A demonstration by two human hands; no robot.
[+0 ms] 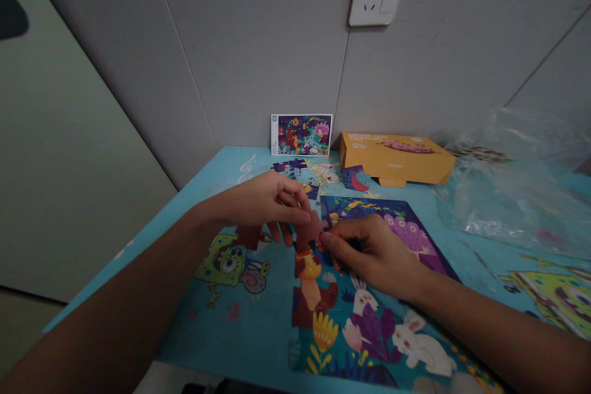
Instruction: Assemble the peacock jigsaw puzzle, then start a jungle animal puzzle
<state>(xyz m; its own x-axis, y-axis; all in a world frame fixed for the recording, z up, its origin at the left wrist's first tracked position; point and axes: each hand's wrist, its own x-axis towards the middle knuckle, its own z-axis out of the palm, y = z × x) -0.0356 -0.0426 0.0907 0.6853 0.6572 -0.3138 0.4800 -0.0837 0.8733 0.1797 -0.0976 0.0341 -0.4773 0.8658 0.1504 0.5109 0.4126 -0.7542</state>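
Between my two hands is a reddish-brown jigsaw puzzle piece [308, 231], at the upper left edge of a partly joined jigsaw puzzle [341, 295]. My left hand [272, 200] pinches its upper side with thumb and fingers. At the piece's right edge, my right hand [373, 246] has thumb and index finger closed on it, with the other fingers curled over the puzzle. The joined part shows a fox, white rabbits, flowers and a purple bird. Another reddish-brown piece [248, 237] lies under my left wrist, partly hidden.
Loose dark blue pieces [290, 167] lie behind my left hand, and a blue-and-red piece [355, 178] near the yellow box [397, 160]. A picture card [302, 135] leans against the wall. Clear plastic bags [508, 197] lie on the right of the blue cartoon-print table cover [184, 320].
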